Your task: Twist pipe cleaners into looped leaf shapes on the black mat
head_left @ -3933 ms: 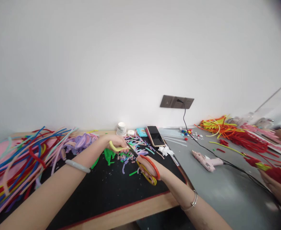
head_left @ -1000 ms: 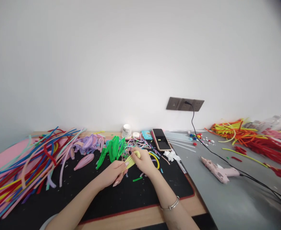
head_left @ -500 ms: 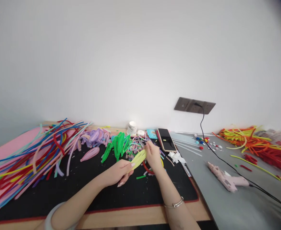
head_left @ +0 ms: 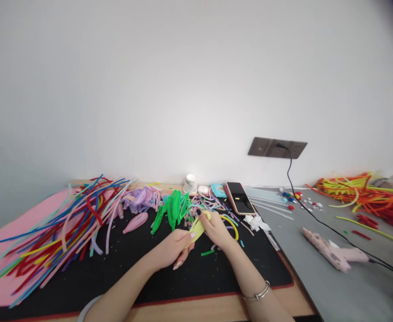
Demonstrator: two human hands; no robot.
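Observation:
A pale yellow looped piece of fuzzy stems point(head_left: 198, 227) is held between both hands above the black mat point(head_left: 196, 275). My left hand point(head_left: 178, 247) pinches its lower end between thumb and fingers. Closed round its upper end is my right hand point(head_left: 215, 227), its dark-nailed thumb on top. Just behind the hands lie green looped stems point(head_left: 173, 209) and a heap of short pastel pieces point(head_left: 209, 201). A pink leaf-like shape point(head_left: 136, 222) rests on the mat to the left.
Long coloured stems point(head_left: 82, 214) spread over the left side. At the back stand a white cup point(head_left: 190, 184) and a phone point(head_left: 240, 198). On the grey surface to the right are a pink glue gun point(head_left: 333, 252), its black cable and red-orange stems point(head_left: 373, 197).
The view has shifted, so the table things sit further right. My right thumb now lies over the top of the yellow piece, and the hands are closer together.

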